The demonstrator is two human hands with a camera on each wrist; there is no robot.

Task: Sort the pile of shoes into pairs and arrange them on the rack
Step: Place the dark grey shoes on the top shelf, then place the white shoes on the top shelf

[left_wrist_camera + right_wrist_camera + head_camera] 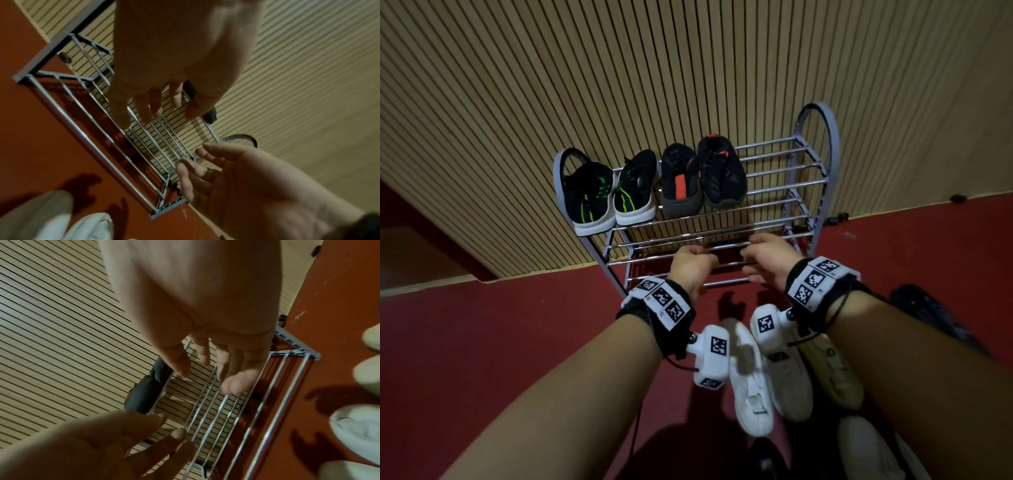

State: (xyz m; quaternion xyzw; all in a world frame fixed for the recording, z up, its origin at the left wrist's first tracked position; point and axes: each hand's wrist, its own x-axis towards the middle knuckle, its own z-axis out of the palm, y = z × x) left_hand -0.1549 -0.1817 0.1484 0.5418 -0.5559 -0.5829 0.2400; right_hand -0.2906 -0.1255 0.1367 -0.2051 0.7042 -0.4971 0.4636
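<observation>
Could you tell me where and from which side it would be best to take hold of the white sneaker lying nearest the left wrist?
Probably at the collar of the white sneaker, from above: it lies upright on the red floor with its opening facing up, giving fingers an edge to hook.

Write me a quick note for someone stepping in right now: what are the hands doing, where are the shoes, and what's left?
Left hand: empty, fingers loosely curled, in front of the rack.
Right hand: empty, fingers relaxed, beside the left.
Done: top shelf holds two pairs side by side, the green-striped shoes on the left and the orange-marked shoes next to them. The shelf's right part is free.
Left: white shoes lie on the red floor below the wrists, and a dark shoe lies to the right. Pair them and rack them. How many shoes remain cannot be counted; some are cut off at the frame's edge.
</observation>
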